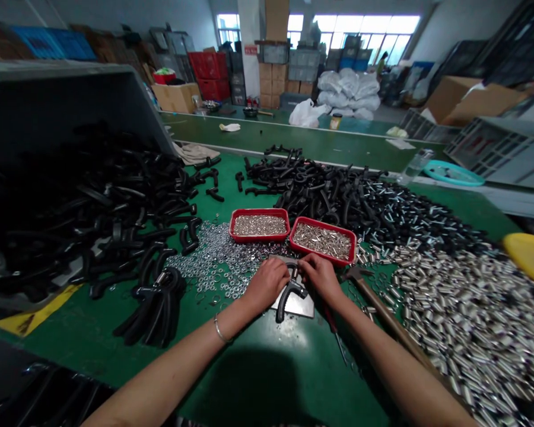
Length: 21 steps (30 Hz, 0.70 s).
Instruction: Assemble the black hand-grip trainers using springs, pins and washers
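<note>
Green table (258, 367): black hose piles (93, 201), two red trays (258, 239), loose washers (213, 261), metal sleeve heap (471, 308), hammer (385, 311), steel plate (301, 306).

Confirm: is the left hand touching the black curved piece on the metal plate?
Touching. The head view shows the left hand closed over the upper end of the black curved piece, with no gap between them.

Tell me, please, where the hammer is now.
Head view: the hammer lies on the green table, right of the right hand that grips the black curved part, its head below the right red tray, beside the silver cylinders.
</note>
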Motion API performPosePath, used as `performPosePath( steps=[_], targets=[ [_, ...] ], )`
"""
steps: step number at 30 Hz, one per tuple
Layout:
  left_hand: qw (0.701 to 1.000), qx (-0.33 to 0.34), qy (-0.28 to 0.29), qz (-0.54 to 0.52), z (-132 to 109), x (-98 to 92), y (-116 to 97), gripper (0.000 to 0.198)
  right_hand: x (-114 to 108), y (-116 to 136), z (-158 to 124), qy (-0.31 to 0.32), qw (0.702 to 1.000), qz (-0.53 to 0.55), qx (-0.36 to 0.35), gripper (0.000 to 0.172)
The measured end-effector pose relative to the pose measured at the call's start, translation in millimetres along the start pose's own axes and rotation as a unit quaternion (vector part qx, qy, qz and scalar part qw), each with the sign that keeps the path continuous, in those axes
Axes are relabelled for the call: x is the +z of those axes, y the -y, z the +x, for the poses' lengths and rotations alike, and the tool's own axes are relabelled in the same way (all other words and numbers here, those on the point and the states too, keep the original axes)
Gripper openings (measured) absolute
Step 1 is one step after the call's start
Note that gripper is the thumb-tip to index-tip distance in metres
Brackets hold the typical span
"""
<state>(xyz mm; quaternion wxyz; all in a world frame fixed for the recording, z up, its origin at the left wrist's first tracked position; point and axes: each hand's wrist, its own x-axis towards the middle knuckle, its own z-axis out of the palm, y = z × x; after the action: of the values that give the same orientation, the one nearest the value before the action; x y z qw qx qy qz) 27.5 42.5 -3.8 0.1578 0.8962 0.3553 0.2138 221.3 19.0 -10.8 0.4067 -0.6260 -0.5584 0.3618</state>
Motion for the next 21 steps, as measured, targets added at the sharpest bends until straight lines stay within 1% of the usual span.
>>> performPosePath(
  steps=[3,5,6,8,10,11,12,14,15,16,17,18,19,20,21],
  targets=[
    [0.999,0.021,0.011,0.041,-2.4,1.0,0.5,0.018,-3.0,1.0,-1.2,0.012,0.999,-0.029,-0.016,0.021],
    [0.995,0.044,0.031,0.082,-6.5,-1.0,-3.6,0.023,-3.1,4.5,-3.6,0.018,0.991,-0.116,-0.058,0.021],
    [0.992,0.057,0.043,0.105,-9.3,-3.0,-7.4,0.026,-2.6,7.2,-4.4,0.024,0.979,-0.184,-0.088,0.021],
    [0.984,0.070,0.063,0.150,-15.4,-8.9,-17.7,0.031,-2.4,14.0,-5.5,0.047,0.933,-0.330,-0.138,0.022],
    [0.980,0.054,0.070,0.180,-21.3,-15.5,-28.4,0.038,-7.2,20.3,-8.2,0.082,0.893,-0.413,-0.157,0.022],
    [0.979,0.040,0.071,0.188,-23.7,-18.2,-32.9,0.040,-12.8,22.2,-11.5,0.092,0.883,-0.431,-0.159,0.023],
    [0.978,0.024,0.073,0.192,-25.7,-20.3,-36.4,0.040,-21.0,22.6,-16.5,0.086,0.878,-0.443,-0.158,0.026],
    [0.977,0.004,0.081,0.197,-28.1,-21.4,-40.8,0.039,-44.2,18.2,-31.8,0.032,0.866,-0.477,-0.150,0.031],
    [0.976,0.000,0.085,0.201,-28.7,-20.5,-42.0,0.040,-58.3,13.4,-41.1,-0.007,0.851,-0.507,-0.137,0.030],
    [0.975,0.000,0.087,0.205,-29.1,-18.8,-42.8,0.040,-72.8,7.1,-50.7,-0.036,0.828,-0.547,-0.121,0.027],
    [0.974,-0.001,0.088,0.210,-29.5,-16.5,-43.4,0.039,-87.2,-0.2,-59.7,-0.051,0.801,-0.589,-0.098,0.025],
    [0.973,0.000,0.087,0.212,-29.8,-13.9,-44.0,0.038,-100.5,-8.1,-67.6,-0.047,0.778,-0.621,-0.080,0.022],
    [0.974,-0.002,0.085,0.212,-30.2,-11.2,-44.6,0.037,-112.2,-15.8,-74.2,-0.035,0.763,-0.642,-0.067,0.020],
    [0.974,-0.006,0.083,0.209,-30.7,-8.5,-45.1,0.035,-122.1,-22.7,-79.4,-0.023,0.758,-0.649,-0.061,0.019],
    [0.975,-0.010,0.082,0.205,-31.2,-6.1,-45.6,0.035,-130.0,-28.3,-83.3,-0.018,0.764,-0.642,-0.060,0.017]
  ],
)
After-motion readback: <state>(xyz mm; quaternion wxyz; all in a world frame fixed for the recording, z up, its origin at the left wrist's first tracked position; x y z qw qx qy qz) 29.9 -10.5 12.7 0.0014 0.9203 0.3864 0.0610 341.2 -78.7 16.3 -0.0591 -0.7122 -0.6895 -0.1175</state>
